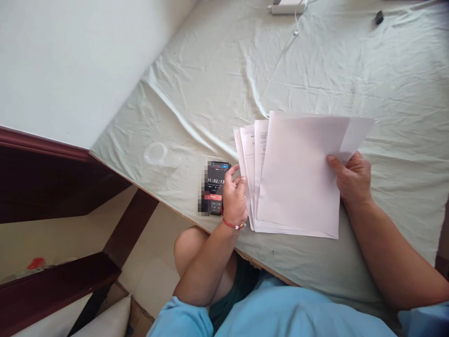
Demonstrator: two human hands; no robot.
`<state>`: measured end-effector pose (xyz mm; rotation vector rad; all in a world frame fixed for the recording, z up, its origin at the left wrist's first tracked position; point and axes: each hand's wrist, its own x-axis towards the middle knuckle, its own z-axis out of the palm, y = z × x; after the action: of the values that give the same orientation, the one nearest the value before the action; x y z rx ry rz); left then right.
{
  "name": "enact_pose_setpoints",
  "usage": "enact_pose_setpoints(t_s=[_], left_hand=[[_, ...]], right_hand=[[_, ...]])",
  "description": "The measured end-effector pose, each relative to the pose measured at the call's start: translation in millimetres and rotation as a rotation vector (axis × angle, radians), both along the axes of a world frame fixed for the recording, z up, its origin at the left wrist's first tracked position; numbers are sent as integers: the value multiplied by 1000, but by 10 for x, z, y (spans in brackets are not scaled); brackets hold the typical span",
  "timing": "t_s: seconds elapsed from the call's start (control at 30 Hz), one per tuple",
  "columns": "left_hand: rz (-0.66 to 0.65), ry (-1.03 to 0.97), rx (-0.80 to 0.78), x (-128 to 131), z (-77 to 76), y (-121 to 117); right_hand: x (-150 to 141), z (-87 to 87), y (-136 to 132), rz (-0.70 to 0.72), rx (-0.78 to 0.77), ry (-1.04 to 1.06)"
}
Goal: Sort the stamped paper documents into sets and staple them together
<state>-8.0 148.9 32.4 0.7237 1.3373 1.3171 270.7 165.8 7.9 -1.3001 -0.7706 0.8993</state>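
Observation:
Several sheets of paper (301, 178) are fanned out above the cloth, a blank one on top and printed text showing on those beneath at the left. My right hand (352, 175) grips their right edge, thumb on top and fingers hidden behind. At the left edge, my left hand (235, 194) pinches the lower sheets between thumb and fingers; a red bracelet (233, 225) circles its wrist. Beside that hand a phone (214, 187) lies face up, its screen showing a running-time display and a red button, partly blurred out.
A pale cloth (203, 93) with wrinkles covers the surface. Left of the phone lies a clear round lid-like piece (155, 153). A white box with cables (288, 6) and a small black object (379, 18) are at the far side. Dark wooden furniture (45, 178) stands at left.

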Motion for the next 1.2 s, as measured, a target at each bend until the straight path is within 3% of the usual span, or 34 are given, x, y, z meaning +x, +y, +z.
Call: enact_pose_setpoints(t_s=[0.13, 0.43, 0.73, 0.9, 1.2], left_hand=[[60, 45, 58, -9, -5, 12], [6, -25, -20, 33, -129, 32], [7, 119, 34, 32, -148, 34], [4, 208, -11, 18, -189, 36], [-44, 122, 42, 65, -87, 17]], right_hand=[[-22, 28, 13, -76, 5, 26], [-10, 20, 20, -72, 19, 12], [-61, 52, 26, -97, 109, 29], [-37, 74, -2, -104, -11, 36], [-31, 111, -18, -90, -26, 12]])
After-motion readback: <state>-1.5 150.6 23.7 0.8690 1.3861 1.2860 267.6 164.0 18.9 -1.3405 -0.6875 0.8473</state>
